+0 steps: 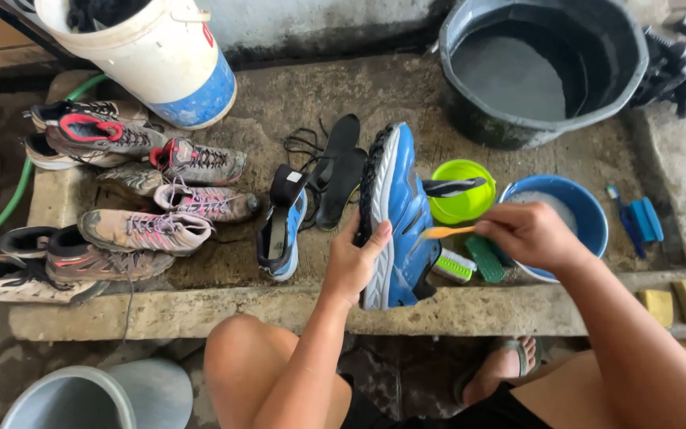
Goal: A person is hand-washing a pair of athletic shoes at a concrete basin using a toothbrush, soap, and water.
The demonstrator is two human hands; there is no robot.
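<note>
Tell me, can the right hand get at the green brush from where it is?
Probably yes. The green brush lies on the ledge just below the right hand, with nothing over it, though that hand already holds an orange-handled brush.

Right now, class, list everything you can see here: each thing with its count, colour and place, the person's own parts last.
Blue shoe: one, blue with white sole, held on edge at centre.
Second blue shoe: one, left of it.
Insoles: two, black, behind the shoes.
Muddy shoes: several, grey-pink, left.
Bucket: one, white-blue, top left.
Tub: one, dark, holding water, top right.
Bowl: one, green.
Basin: one, blue.
Brush: one, orange handle, in right hand.
Left hand: grips the sole.
Right hand: holds the brush.
</note>
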